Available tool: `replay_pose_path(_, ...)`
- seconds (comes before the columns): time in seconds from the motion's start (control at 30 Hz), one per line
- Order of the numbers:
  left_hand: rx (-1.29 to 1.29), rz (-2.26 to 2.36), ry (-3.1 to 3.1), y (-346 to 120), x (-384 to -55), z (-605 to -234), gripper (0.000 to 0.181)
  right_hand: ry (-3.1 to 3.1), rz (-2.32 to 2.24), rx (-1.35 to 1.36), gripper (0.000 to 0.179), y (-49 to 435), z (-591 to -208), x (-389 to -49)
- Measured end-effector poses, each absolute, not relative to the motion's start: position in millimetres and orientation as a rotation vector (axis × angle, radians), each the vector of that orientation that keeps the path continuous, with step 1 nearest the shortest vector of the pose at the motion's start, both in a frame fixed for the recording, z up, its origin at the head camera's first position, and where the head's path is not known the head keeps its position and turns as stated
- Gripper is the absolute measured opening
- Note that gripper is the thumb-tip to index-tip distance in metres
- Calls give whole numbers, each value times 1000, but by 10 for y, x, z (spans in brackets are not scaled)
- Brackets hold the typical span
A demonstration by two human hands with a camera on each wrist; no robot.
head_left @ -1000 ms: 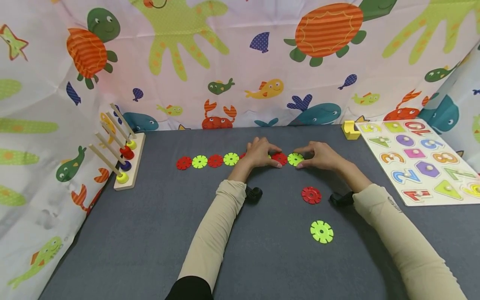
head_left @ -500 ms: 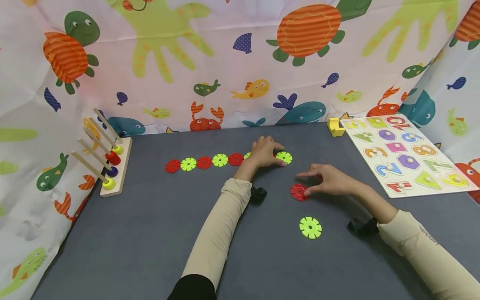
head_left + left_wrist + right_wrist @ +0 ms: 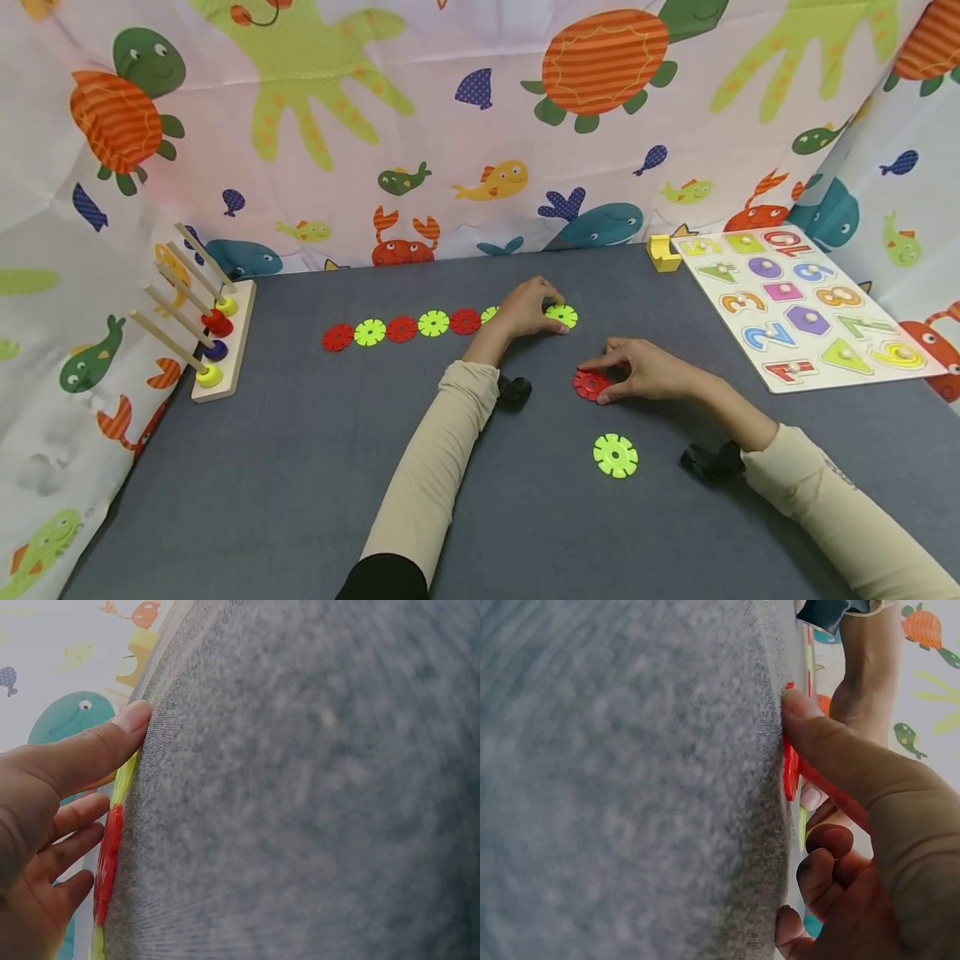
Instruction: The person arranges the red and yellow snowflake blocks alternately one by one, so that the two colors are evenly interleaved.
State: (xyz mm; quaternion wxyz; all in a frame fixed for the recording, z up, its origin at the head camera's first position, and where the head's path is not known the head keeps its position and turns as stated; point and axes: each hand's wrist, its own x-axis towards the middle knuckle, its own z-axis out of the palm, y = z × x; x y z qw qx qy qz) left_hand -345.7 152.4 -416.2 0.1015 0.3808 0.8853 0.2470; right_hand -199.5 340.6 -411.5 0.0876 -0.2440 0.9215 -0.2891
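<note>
A row of notched plastic discs, red (image 3: pixel 338 337) and lime green (image 3: pixel 370 332) by turns, lies across the far part of the table. My left hand (image 3: pixel 522 310) covers part of the row, its thumb and index finger about the last green disc (image 3: pixel 562 315) at the right end. In the left wrist view the thumb lies along this green disc (image 3: pixel 125 780), with a red disc (image 3: pixel 109 862) beside the other fingers. Nearer, my right hand (image 3: pixel 651 369) pinches a loose red disc (image 3: pixel 588 384) by its edges. A loose green disc (image 3: pixel 616 456) lies in front of it.
At the left stands a wooden peg board (image 3: pixel 232 350) with colored rings on upright pegs. A number-and-shape puzzle board (image 3: pixel 813 354) lies at the right, a small yellow block (image 3: pixel 663 253) by its far corner. A printed cloth (image 3: pixel 322 217) hangs behind the table.
My right hand has left the green disc at the row's end, come nearer and taken hold of the loose red disc. My left hand stays at the row. The head view has shifted slightly.
</note>
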Motion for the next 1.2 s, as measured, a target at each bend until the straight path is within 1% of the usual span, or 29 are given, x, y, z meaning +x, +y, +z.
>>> replay_pose_path(0.23, 1129, 754, 2593, 1521, -3472, -4165, 49, 2778, -887, -669, 45, 3473, -4082, -2095)
replay_pose_path(0.57, 1131, 758, 2577, 1515, -3464, -4159, 48, 2964, -776, -405, 48, 3672, -3972, -2562)
replay_pose_path(0.77, 1128, 752, 2578, 1531, -3458, -4143, 48, 2924, -804, -238, 51, 3715, -4023, -2748)
replay_pose_path(1.2, 1149, 723, 2554, 1535, -3458, -4103, 52, 2892, -852, -258, 53, 3745, -4139, -2842)
